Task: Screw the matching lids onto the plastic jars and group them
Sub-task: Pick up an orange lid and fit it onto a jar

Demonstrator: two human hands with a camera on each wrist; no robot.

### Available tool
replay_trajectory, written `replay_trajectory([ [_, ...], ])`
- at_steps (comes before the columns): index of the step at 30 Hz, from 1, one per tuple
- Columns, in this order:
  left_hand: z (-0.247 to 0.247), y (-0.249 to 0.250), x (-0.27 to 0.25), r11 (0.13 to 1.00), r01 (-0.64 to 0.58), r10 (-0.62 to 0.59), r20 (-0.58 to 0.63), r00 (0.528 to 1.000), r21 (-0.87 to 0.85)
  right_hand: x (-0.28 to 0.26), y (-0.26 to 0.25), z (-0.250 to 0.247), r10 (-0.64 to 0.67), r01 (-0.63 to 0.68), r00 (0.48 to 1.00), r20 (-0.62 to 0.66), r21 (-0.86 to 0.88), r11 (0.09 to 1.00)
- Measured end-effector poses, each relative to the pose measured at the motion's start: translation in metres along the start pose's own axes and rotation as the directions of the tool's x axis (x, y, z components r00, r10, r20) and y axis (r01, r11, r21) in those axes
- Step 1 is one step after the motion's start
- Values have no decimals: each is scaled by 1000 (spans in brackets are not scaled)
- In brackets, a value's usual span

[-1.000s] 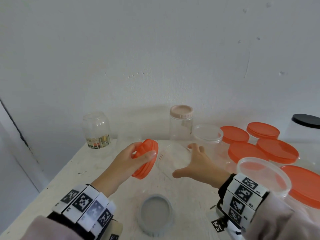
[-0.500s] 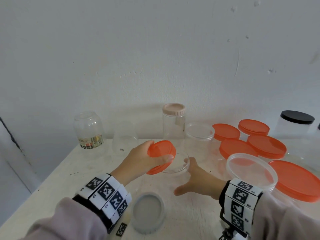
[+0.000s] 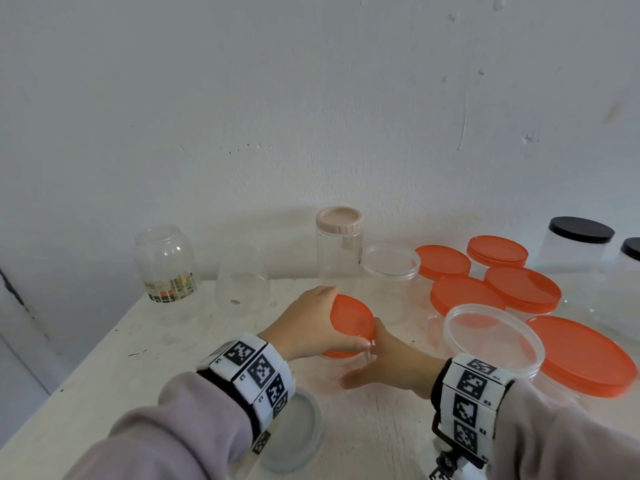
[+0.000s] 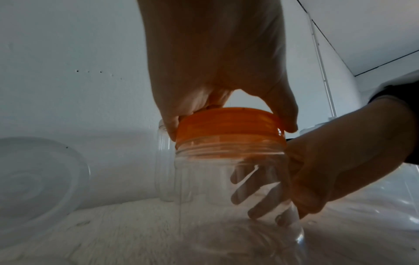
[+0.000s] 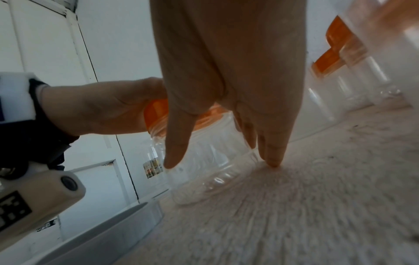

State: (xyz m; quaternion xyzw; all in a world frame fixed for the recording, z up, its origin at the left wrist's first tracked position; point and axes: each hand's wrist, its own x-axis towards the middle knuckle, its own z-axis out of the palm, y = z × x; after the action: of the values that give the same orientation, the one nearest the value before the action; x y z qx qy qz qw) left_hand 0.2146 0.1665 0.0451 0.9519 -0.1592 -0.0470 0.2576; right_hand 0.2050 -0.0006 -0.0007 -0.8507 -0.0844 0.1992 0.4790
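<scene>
Centre frame, the left hand (image 3: 311, 323) is gripping the orange lid (image 3: 351, 322) onto the clear jar (image 4: 229, 179); the right hand (image 3: 391, 362) is clasping it. A tilted lid risks cross-threading.

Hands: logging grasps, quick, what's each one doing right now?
Left hand: grips the orange lid on the clear jar.
Right hand: holds the clear jar's side, fingers wrapped around it.

Three cameras on me, all near.
My head camera looks down toward 12 o'clock; both wrist cameras look along my fingers, sharing the orange lid (image 4: 229, 123) at close range.
</scene>
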Motion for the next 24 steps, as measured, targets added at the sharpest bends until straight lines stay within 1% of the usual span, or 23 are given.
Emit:
replay_trajectory([
  [5,5,-6,1,1000,8,-7,20,1000,0,0,1,0,23,-23,1000,-2,-7,1000],
  [9,3,-16,-4,990,47,-39,60,997,-135,-3,-3,-2,24,-24,1000,8,4,1000],
  [12,-1,-32,-11,966,78,-51,116,992,-245,-7,-14,-9,-26,25,999,-26,-35,999],
  [14,-3,-43,-16,941,133,-89,154,984,-310,-9,-26,-16,-72,66,996,-49,-109,992],
  [15,-2,-48,-18,925,174,-121,172,978,-337,-9,-33,-18,-96,88,995,-39,-158,983],
  [18,4,-56,-20,883,252,-167,237,957,-396,-4,-54,-21,-135,144,990,51,-346,927],
  [21,10,-55,-19,852,268,-158,268,950,-450,5,-72,-19,-102,158,986,135,-513,844],
  [24,15,-50,-18,839,258,-141,266,954,-480,15,-84,-20,-12,138,981,195,-649,748],
])
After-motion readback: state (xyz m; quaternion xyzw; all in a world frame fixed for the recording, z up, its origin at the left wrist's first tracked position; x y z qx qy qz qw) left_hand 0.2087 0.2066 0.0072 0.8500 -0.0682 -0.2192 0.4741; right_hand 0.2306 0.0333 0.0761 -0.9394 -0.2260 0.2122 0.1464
